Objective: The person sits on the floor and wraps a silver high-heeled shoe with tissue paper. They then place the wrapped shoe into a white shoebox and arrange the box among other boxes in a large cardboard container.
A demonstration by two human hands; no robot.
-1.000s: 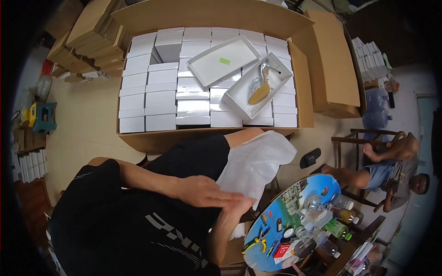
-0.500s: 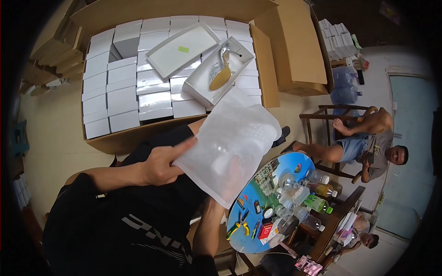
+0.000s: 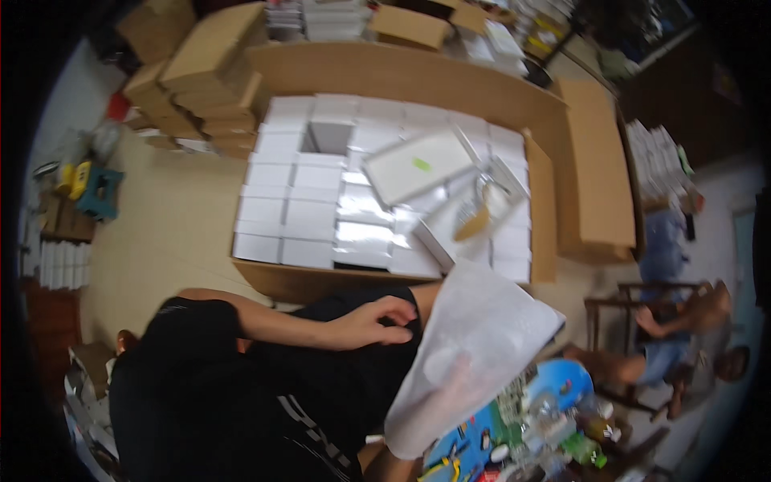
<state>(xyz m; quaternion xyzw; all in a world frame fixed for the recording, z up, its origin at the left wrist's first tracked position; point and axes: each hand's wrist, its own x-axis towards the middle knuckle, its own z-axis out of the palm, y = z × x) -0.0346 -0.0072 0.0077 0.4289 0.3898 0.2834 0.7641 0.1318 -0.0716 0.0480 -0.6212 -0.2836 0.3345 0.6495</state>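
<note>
A translucent white bag (image 3: 494, 309) hangs at my right hand (image 3: 454, 394), whose outline shows faintly through it. Its fingers are veiled, and I cannot tell whether they are inside or behind the bag. A pale rounded shape shows dimly within. My left hand (image 3: 376, 323) is apart from the bag, over my dark-clothed leg, fingers loosely bent and spread with nothing in them. Beyond the bag, an uncovered white shoebox (image 3: 440, 241) holds a high-heeled shoe (image 3: 472, 223) with a gold-coloured insole. Its white lid (image 3: 393, 178), with a green sticker, lies alongside.
Both box parts rest on rows of white boxes (image 3: 309, 210) inside a large open carton (image 3: 281, 277). At lower right, a round blue table (image 3: 562, 377) carries bottles and pliers (image 3: 446, 467). A seated person (image 3: 699, 345) is at far right. Flattened cartons (image 3: 213, 68) are stacked at far left.
My left hand has come away from the bag's left edge, and its fingers have spread. The bag stays with my right hand. The whole view has swung left and up.
</note>
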